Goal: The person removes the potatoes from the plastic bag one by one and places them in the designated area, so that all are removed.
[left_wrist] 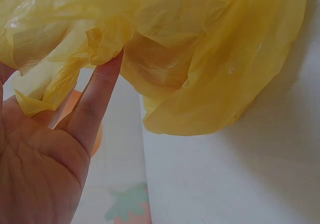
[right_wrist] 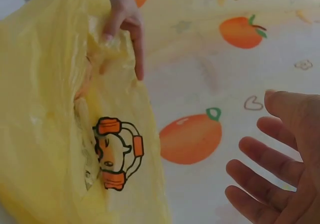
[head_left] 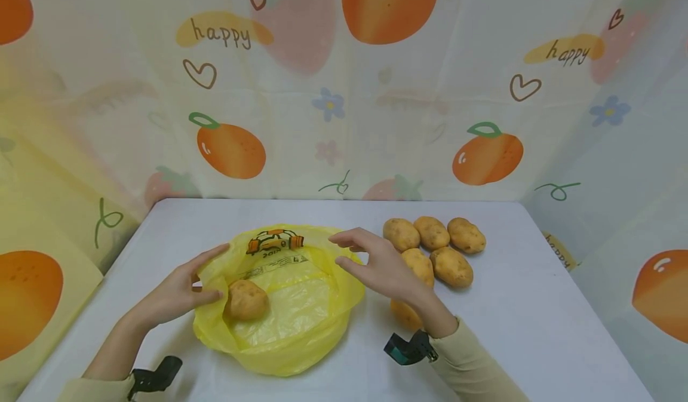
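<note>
A yellow plastic bag (head_left: 290, 354) lies spread on the table, its mouth facing up and a printed cartoon (right_wrist: 116, 151) on its film. Inside, against the left wall, sits one potato (head_left: 247, 300). My left hand (head_left: 174, 291) holds the bag's left rim between thumb and fingers; the film bunches at its fingertips in the left wrist view. Over the right rim hovers my right hand (head_left: 378, 264), fingers spread and loosely bent, with nothing in it; the right wrist view shows it apart from the bag. Several loose potatoes (head_left: 452, 267) lie just right of that hand.
The white table (head_left: 537, 318) reaches back to a fruit-printed cloth (head_left: 376, 121) hung behind and at the sides. My right forearm partly covers the nearest potato (head_left: 404, 313). A dark wrist camera (head_left: 411, 348) sits on the right wrist, another (head_left: 157, 375) on the left.
</note>
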A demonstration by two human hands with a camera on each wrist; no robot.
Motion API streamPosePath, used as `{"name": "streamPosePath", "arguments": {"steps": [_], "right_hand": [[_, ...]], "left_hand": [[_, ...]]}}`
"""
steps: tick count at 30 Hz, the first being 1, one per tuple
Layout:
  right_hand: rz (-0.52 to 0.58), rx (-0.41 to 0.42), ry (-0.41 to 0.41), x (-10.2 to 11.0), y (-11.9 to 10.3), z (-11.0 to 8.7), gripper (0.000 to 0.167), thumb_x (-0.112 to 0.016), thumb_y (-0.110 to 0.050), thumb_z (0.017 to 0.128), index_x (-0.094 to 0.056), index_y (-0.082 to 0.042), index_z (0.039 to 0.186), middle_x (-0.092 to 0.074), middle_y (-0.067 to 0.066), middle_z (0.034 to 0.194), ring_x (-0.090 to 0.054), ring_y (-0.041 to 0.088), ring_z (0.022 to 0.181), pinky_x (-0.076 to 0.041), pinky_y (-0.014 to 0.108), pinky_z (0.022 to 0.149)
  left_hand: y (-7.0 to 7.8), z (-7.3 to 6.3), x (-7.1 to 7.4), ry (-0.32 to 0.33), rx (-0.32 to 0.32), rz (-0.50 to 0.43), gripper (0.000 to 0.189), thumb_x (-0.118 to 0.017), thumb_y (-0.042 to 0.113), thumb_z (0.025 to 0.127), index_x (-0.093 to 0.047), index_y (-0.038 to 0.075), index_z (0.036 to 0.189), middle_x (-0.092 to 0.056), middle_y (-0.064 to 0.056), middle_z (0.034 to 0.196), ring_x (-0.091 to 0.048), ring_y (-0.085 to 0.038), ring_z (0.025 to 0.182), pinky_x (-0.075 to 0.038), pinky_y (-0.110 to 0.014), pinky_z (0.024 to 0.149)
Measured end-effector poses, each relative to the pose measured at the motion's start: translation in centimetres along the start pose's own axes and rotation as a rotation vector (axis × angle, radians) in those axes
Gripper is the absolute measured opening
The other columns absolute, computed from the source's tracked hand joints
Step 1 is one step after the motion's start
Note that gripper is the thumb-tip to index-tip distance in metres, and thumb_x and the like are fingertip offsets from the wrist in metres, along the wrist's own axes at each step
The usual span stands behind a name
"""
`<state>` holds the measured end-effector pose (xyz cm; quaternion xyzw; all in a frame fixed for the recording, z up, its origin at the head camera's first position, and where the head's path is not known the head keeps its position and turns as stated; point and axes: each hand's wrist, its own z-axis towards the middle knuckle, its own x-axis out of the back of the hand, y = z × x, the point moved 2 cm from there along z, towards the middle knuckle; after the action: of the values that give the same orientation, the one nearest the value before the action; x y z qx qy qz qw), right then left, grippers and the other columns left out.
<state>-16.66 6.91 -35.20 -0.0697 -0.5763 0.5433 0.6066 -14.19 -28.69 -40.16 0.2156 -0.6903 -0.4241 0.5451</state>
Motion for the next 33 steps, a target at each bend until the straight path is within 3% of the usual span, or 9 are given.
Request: {"name": "streamPosePath", "arguments": {"steps": [9,18,25,33], "right_hand": [[0.002,-0.01,-0.1,-1.6,-0.1,3.1,0.032,-0.059,-0.024,0.09,-0.056,-0.016,0.122,-0.059,-0.002,0.12,-0.057,0.012,0.107,-0.046,0.025,0.09],[0.04,0.017,-0.226,-3.5,-0.5,5.9,0.032,-0.059,-0.022,0.09,-0.056,-0.012,0.121,-0.059,0.002,0.119,-0.059,0.02,0.105,-0.046,0.03,0.092],[0.016,0.004,-0.295,-5.6,-0.2,7.4,0.033,-0.059,-0.023,0.09,-0.056,-0.015,0.122,-0.059,-0.003,0.12,-0.058,0.012,0.102,-0.045,0.019,0.087],[0.05,-0.027,-0.335,-7.8,0.7,8.7,0.033,-0.055,-0.029,0.092,-0.057,-0.016,0.123,-0.061,-0.002,0.117,-0.057,0.006,0.098,-0.044,0.015,0.084]], "left_hand": [[-0.4,0.1,0.2,0.008,0.006,0.027,0.08,-0.069,0.012,0.08,-0.026,0.022,0.146,-0.025,-0.007,0.149,-0.049,0.0,0.109,-0.049,-0.032,0.083],[0.2,0.0,0.0,0.004,-0.009,0.013,0.079,-0.069,0.011,0.079,-0.026,0.021,0.146,-0.025,-0.011,0.148,-0.051,-0.009,0.109,-0.049,-0.026,0.08],[0.3,-0.1,0.0,0.009,-0.023,0.013,0.079,-0.069,0.012,0.08,-0.027,0.022,0.145,-0.025,-0.011,0.149,-0.051,-0.009,0.109,-0.049,-0.029,0.081],[0.2,-0.1,0.0,0.01,-0.022,0.008,0.079,-0.07,0.012,0.08,-0.027,0.021,0.145,-0.025,-0.011,0.149,-0.05,-0.007,0.11,-0.049,-0.029,0.081]]}}
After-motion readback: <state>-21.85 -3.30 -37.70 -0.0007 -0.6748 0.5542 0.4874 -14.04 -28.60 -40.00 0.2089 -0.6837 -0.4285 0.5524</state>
